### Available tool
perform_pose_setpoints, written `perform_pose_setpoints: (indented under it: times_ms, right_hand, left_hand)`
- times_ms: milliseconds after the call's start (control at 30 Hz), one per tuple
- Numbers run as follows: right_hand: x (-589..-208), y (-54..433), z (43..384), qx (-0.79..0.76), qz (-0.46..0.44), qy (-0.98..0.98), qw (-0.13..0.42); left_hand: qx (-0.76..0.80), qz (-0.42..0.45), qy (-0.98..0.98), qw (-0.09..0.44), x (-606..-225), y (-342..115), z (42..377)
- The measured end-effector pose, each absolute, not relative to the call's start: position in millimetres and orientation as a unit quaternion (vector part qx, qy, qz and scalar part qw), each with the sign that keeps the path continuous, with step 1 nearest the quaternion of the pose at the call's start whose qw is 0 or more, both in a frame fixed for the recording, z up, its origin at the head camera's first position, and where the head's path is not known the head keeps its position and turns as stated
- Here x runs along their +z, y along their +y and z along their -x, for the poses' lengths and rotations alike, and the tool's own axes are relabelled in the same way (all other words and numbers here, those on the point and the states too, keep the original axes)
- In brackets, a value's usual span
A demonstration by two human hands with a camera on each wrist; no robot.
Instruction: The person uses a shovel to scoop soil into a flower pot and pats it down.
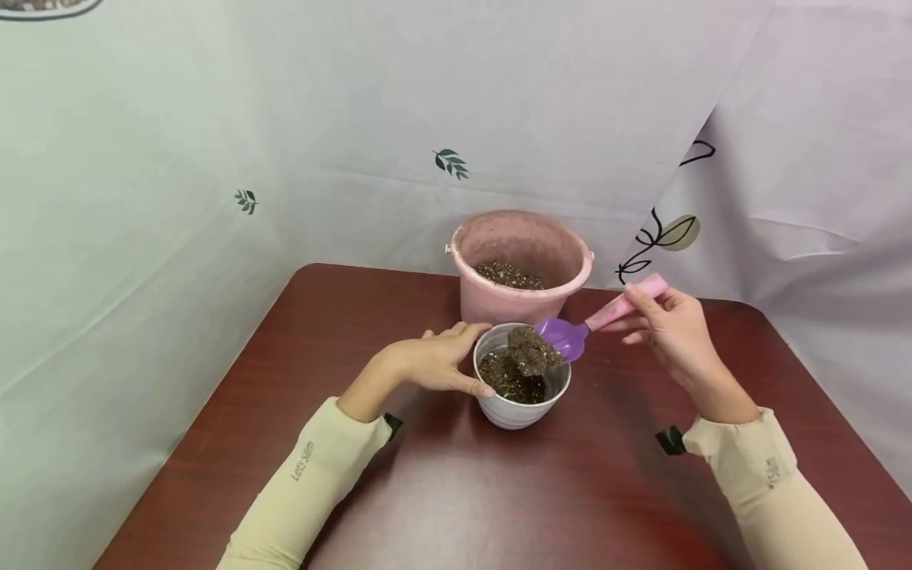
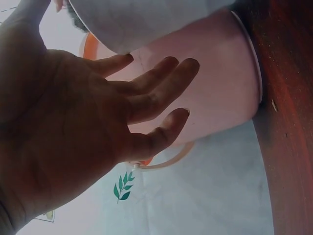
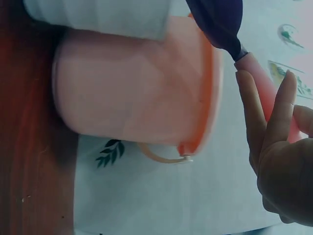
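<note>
My right hand (image 1: pixel 673 328) grips the pink handle of a hand trowel (image 1: pixel 566 339), fingers seen along the handle in the right wrist view. Its purple blade, loaded with a clump of soil (image 1: pixel 530 351), tilts down over a white pot (image 1: pixel 518 416). More dark soil lies inside the pot. At the pot's left side, my left hand (image 1: pixel 435 360) touches the rim with thumb and index finger spread. The other fingers of that hand stay loosely extended in the left wrist view, holding nothing. Directly behind the pot stands a pink bucket (image 1: pixel 492 305) with soil in its bottom.
Everything stands on a dark red-brown wooden table (image 1: pixel 342 332). Pale cloth (image 1: pixel 356 119) with leaf prints hangs behind the table and at its sides. A few small crumbs lie on the tabletop in the wrist views. The bucket's handle hangs down behind it.
</note>
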State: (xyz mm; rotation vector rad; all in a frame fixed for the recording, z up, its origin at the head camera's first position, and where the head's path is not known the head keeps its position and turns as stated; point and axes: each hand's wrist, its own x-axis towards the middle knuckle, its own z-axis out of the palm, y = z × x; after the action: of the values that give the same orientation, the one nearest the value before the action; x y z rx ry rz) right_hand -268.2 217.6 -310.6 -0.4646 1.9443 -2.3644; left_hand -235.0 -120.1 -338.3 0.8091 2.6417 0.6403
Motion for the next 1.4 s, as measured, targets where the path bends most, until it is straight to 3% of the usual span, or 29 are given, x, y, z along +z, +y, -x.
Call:
perform_pose_setpoints:
  times_ms: [367,1100,1400]
  right_hand:
    - [-321.9,206.1,273.4,-0.708,0.19,0.679,-0.046]
    - [-307.8,201.1,262.9,-0.585,0.276,0.745,-0.159]
    - [-306.1,203.5,256.5,-0.593,0.359,0.704,-0.152]
  left_hand:
    - [0.224,-0.285,0.92,0.148,-341.4,-117.5,235.2]
    - [0.23,-0.291,0.917,0.147,-342.3,-118.4,237.3]
    - [0.228,-0.289,0.917,0.153,-342.1,-118.2,235.3]
